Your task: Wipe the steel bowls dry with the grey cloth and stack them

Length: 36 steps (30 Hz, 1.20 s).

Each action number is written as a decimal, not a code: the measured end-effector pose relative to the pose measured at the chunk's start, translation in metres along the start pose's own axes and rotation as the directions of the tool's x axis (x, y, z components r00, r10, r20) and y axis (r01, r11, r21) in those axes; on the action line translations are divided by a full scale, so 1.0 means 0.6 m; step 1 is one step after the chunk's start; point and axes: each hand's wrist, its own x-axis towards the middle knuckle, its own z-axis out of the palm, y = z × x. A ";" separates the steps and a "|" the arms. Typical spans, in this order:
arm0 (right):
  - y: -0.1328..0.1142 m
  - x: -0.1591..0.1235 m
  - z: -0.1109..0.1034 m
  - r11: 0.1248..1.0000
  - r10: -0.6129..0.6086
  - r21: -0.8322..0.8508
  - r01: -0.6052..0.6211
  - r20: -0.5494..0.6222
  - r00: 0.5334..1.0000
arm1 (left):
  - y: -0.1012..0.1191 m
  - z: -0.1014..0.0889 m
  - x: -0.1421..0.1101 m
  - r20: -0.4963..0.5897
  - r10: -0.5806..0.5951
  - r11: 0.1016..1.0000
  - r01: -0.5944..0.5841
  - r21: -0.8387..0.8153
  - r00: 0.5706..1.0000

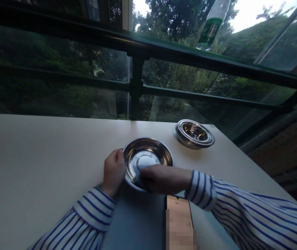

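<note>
Bowl (146,158) lies right of my left grip (114,172), which is clamped on its rim; my right grip (157,178) curls inside, contents indiscernible.

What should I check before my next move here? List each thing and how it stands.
1. Left hand on the bowl: ok, at the left of its rim.
2. What the right hand holds, if anything, inside the bowl: cannot tell, its grip is hidden.
3. Bowl flat on the table: cannot tell from this angle.
4. Stack apart from the bowl: ok, farther back on the right.
5. Phone well away from the hands: not ok, it lies close by the right cuff.
</note>
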 end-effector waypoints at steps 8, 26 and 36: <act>0.025 -0.021 -0.025 0.989 0.043 -0.143 -0.027 0.110 0.993 | -0.002 0.006 0.000 0.054 0.000 1.000 0.000 -0.008 0.999; -0.004 0.017 0.028 0.984 -0.139 0.091 0.153 -0.152 0.979 | -0.004 0.000 0.002 0.039 -0.017 1.000 0.017 -0.018 0.999; 0.019 0.079 0.022 0.988 -0.138 -0.118 0.102 -0.359 0.923 | -0.012 0.000 0.009 0.139 0.009 0.993 0.008 -0.118 0.990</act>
